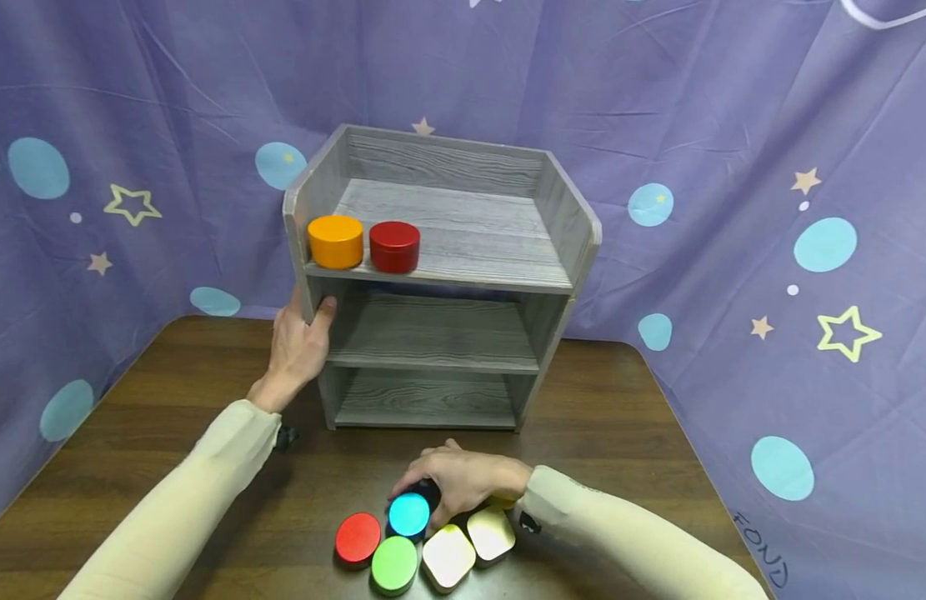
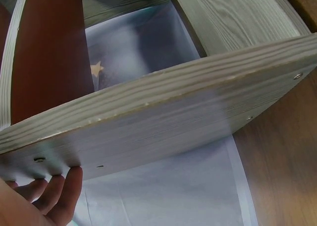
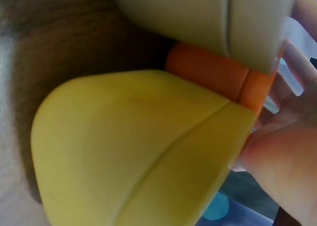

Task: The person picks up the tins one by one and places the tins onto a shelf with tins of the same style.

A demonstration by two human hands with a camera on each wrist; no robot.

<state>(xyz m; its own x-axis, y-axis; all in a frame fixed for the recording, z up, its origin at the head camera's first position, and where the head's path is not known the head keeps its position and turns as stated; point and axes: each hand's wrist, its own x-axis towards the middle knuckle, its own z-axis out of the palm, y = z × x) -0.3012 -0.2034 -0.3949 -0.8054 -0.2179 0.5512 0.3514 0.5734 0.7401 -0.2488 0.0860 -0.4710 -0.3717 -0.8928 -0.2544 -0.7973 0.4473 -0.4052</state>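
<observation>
Two hands are sharing work: the left hand is gripping the gray shelf; the right hand, grip unclear, is apparently selecting among containers, lifting one seemingly coming next.

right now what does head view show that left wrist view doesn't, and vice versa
Only the head view: the right hand, the orange container and dark red container on the grey shelf unit, more containers on the table.
Only the left wrist view: small fittings in the side panel's outer face.
Both: left hand, shelf unit, table, curtain.
</observation>
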